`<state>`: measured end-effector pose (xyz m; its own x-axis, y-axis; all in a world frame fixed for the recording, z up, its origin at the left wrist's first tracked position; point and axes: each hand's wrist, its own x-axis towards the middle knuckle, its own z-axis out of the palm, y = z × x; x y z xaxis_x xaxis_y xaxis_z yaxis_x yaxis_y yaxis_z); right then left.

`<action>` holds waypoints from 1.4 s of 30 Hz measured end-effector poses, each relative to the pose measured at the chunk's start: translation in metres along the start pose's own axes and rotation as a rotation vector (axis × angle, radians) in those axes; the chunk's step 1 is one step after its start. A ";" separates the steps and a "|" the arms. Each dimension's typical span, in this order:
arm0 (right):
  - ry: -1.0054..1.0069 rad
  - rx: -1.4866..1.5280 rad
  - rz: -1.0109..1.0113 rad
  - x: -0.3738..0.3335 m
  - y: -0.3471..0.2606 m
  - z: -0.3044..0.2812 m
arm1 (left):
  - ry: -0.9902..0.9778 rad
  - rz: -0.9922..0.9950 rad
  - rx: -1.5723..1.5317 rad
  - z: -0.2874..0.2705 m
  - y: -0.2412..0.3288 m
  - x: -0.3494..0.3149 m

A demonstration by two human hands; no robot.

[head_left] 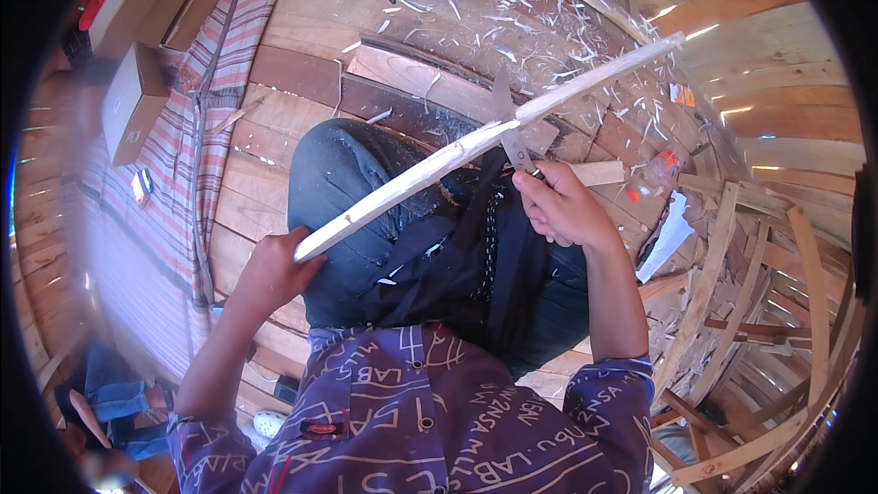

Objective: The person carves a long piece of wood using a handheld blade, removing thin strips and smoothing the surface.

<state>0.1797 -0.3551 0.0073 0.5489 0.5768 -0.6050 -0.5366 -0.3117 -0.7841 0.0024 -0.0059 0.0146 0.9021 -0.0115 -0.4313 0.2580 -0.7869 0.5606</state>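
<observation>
A long, pale, whittled wooden stick (pixel 421 169) slants over my lap, from low left up to the far right. My left hand (pixel 274 267) is closed around its near end, by my left knee. My right hand (pixel 560 204) grips a knife (pixel 515 142), its handle mostly hidden in my fingers. The broad metal blade crosses the stick around its middle, its tip standing out beyond the far side. A dark cloth (pixel 457 256) with wood bits on it lies across my lap.
Shavings and offcut boards (pixel 402 71) litter the plank floor ahead. At right are a clear plastic bottle (pixel 660 169) and a wooden frame (pixel 722 284). Cardboard boxes (pixel 135 105) stand on a striped mat (pixel 233 64) at left. Another person's legs (pixel 114 393) show at lower left.
</observation>
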 end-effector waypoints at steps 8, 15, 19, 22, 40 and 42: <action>-0.071 0.061 -0.036 0.007 0.009 -0.003 | -0.032 -0.024 -0.003 -0.002 0.003 0.002; -0.222 0.372 -0.051 0.012 0.019 0.004 | -0.068 -0.028 -0.036 -0.006 0.004 0.006; 0.040 0.217 -0.119 0.007 0.012 0.027 | -0.110 -0.063 -0.030 -0.007 0.001 0.006; 0.328 0.160 -0.184 0.000 0.015 0.024 | -0.099 -0.070 -0.043 -0.005 0.000 0.005; -0.034 0.209 -0.006 -0.009 0.004 0.057 | -0.043 0.010 -0.057 -0.004 0.000 0.004; 0.101 0.273 -0.103 -0.012 0.006 0.057 | -0.037 0.015 -0.046 -0.001 -0.004 0.003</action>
<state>0.1334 -0.3212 0.0179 0.6632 0.5125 -0.5454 -0.6193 -0.0333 -0.7844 0.0042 -0.0023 0.0120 0.8927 -0.0461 -0.4482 0.2616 -0.7570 0.5987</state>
